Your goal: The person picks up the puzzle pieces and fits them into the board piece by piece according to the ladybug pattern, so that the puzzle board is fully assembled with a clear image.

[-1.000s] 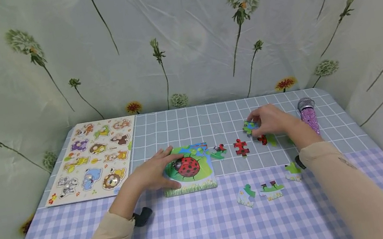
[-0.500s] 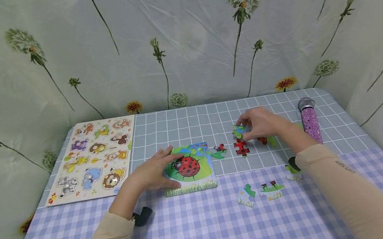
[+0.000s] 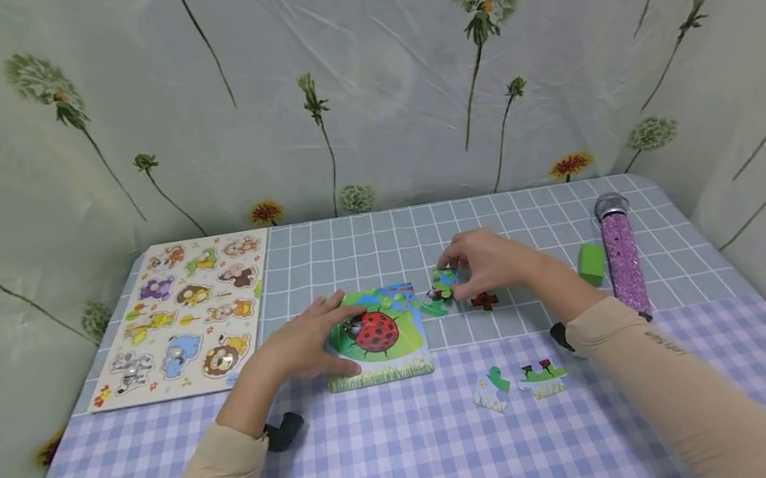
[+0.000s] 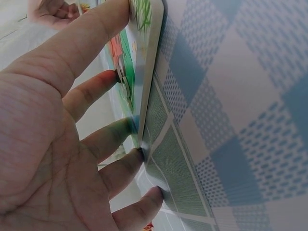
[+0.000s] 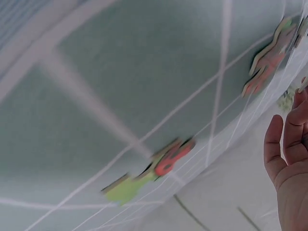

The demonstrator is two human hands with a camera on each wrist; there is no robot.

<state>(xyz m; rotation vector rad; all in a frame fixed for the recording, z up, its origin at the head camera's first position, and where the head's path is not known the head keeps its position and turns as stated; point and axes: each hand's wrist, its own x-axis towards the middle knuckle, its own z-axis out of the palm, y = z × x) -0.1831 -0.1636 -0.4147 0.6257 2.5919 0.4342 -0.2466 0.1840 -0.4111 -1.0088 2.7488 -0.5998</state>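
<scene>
The left hand (image 3: 309, 343) lies spread on the ladybug puzzle board (image 3: 390, 354). In the left wrist view, the thumb and fingers of this hand (image 4: 53, 139) touch the board's edge and face (image 4: 143, 33). Between thumb and fingers, the right hand (image 3: 491, 259) pinches a blue-and-green puzzle piece (image 3: 444, 278), just right of the board and above a green piece (image 3: 433, 309). A red piece (image 3: 485, 301) lies below that hand. From the right wrist, the hand (image 5: 292, 159) shows at the edge, with a red-and-green piece (image 5: 168, 161) on the grid cloth.
An animal peg board (image 3: 176, 320) lies at the left. Two loose pieces (image 3: 492, 391) (image 3: 544, 381) rest on the checked cloth. At the right are a green block (image 3: 591, 264) and a purple glitter microphone (image 3: 623, 258).
The right hand has moved left with the blue-and-green piece, from beyond the red piece to beside the board. The green block has come into view. The left hand has stayed put.
</scene>
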